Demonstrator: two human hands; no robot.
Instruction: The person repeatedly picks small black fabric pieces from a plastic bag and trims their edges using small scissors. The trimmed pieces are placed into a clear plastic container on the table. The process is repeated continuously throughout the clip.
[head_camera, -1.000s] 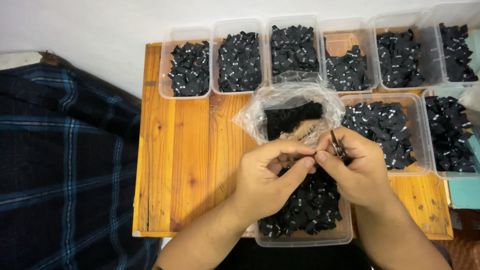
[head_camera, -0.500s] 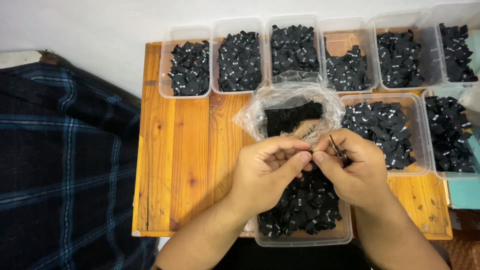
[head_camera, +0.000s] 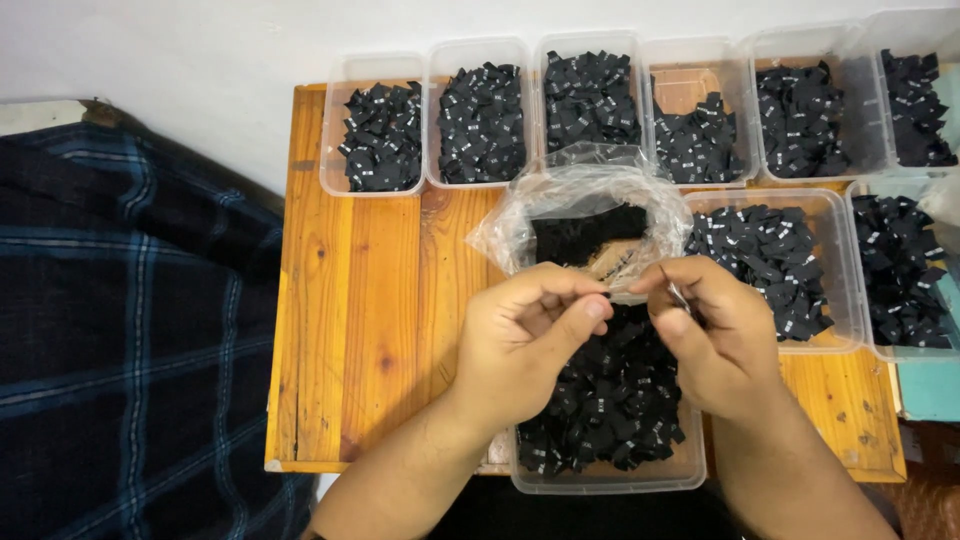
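My left hand (head_camera: 530, 335) and my right hand (head_camera: 715, 335) meet fingertip to fingertip above a clear plastic tub (head_camera: 600, 478) full of small black fabric labels (head_camera: 610, 400). The left thumb and forefinger pinch a tiny dark label piece (head_camera: 608, 293), mostly hidden by the fingers. In the right hand is a thin metal tool (head_camera: 672, 290), like small snips, its tip pointing up and left. Just behind the hands sits an open clear plastic bag (head_camera: 585, 195) holding more black labels.
Several clear tubs of black labels stand in a row at the back (head_camera: 482, 120) and on the right (head_camera: 770, 255) of the wooden table (head_camera: 370, 320). A dark plaid cloth (head_camera: 120, 340) lies left of the table. A white wall is behind.
The hands have shifted slightly apart and the left thumb now presses against the forefinger tip. The metal tool has tilted a little in the right hand. Tubs and bag are unmoved.
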